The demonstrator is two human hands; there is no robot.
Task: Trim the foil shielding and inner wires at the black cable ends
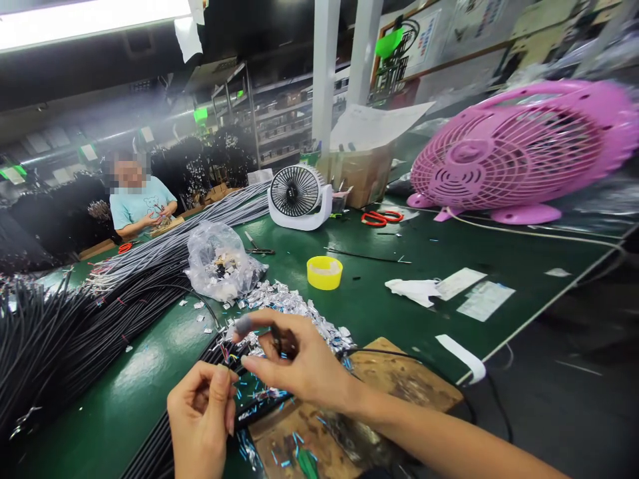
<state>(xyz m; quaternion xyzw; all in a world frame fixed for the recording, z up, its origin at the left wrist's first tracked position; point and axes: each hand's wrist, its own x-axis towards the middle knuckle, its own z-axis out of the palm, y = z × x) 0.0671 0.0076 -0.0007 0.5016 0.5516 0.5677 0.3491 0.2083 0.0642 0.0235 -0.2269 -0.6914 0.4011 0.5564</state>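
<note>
My left hand (204, 416) is closed, thumb against the fingers, on the end of a black cable. Thin coloured wires (228, 358) fan out above the fingertips. Just to the right, my right hand (299, 359) has its thumb and index finger apart around the wire ends, and a grey cover wraps the index fingertip. Its other fingers curl round a small dark metal tool (283, 340), whose exact kind I cannot make out. Below both hands lie black cables (154, 442) and a worn wooden board (404, 379) with blue scraps; foil scraps (299, 306) are heaped behind.
Big black cable bundles (100, 319) cover the left side. Further back are a plastic bag (217, 263), a yellow tape ring (324, 274), a small white fan (299, 199), red-handled scissors (382, 217) and a pink fan (519, 153). A co-worker (142, 199) sits across the table.
</note>
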